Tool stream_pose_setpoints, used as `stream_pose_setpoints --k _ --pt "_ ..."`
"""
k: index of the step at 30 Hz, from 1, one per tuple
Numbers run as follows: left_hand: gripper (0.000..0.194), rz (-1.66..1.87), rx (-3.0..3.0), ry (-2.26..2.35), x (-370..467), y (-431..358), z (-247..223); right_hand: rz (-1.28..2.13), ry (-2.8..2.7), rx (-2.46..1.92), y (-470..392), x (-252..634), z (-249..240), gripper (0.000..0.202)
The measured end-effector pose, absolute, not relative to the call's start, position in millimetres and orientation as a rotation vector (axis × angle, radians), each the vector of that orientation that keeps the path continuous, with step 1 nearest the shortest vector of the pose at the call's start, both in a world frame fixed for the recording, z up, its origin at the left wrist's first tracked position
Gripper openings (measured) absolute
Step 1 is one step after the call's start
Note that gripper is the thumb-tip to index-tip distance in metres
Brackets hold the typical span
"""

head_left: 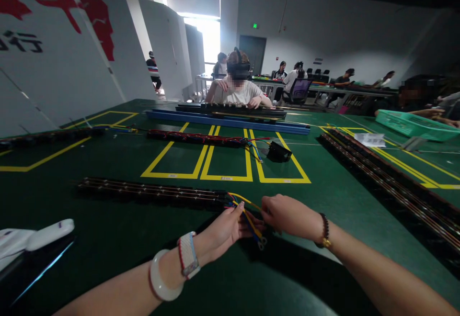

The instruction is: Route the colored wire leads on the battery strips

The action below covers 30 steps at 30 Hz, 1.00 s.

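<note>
A long black strip (pixel 151 191) with copper-coloured rails lies across the green table in front of me. Yellow, blue and red wires (pixel 247 218) come out of its right end, and some finish in ring terminals (pixel 262 243). My left hand (pixel 230 225) grips this bundle, thumb on top and fingers beneath. Just to its right, my right hand (pixel 287 215) is closed, its fingertips at a yellow wire (pixel 246 198) that bends over from the strip's end. The right hand's fingertips are partly hidden.
Beyond lie a similar strip (pixel 194 138), a black box (pixel 279 152) and a blue channel (pixel 230 122). Another long strip (pixel 395 177) runs along the right, near a green basket (pixel 417 125). A white device (pixel 50 234) is at left. A person (pixel 239 86) sits opposite.
</note>
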State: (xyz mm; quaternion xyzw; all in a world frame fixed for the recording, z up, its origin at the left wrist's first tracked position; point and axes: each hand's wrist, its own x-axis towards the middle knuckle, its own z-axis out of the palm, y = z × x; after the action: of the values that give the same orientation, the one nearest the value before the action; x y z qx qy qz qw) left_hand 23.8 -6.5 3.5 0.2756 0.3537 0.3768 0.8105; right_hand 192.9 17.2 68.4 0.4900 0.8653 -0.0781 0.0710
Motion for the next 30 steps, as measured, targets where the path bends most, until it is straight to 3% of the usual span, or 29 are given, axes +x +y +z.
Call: stream_pose_setpoints --k 6,13,19,25,30 --pt "0.031 0.74 0.585 0.841 21 -8 18 -0.308 2.791 1.74 67 216 45 0.021" --pt "0.029 0.72 0.618 0.822 19 -6 16 -0.315 2.945 1.685 93 217 12 0.025" --pt "0.032 0.741 0.572 0.739 20 -3 8 -0.313 2.921 1.665 57 210 63 0.043" --pt "0.026 0.79 0.492 0.75 19 -4 6 -0.488 2.845 1.212 -4 193 93 0.052" --pt "0.029 0.79 0.542 0.778 21 -4 4 -0.567 2.842 0.967 -15 186 83 0.03"
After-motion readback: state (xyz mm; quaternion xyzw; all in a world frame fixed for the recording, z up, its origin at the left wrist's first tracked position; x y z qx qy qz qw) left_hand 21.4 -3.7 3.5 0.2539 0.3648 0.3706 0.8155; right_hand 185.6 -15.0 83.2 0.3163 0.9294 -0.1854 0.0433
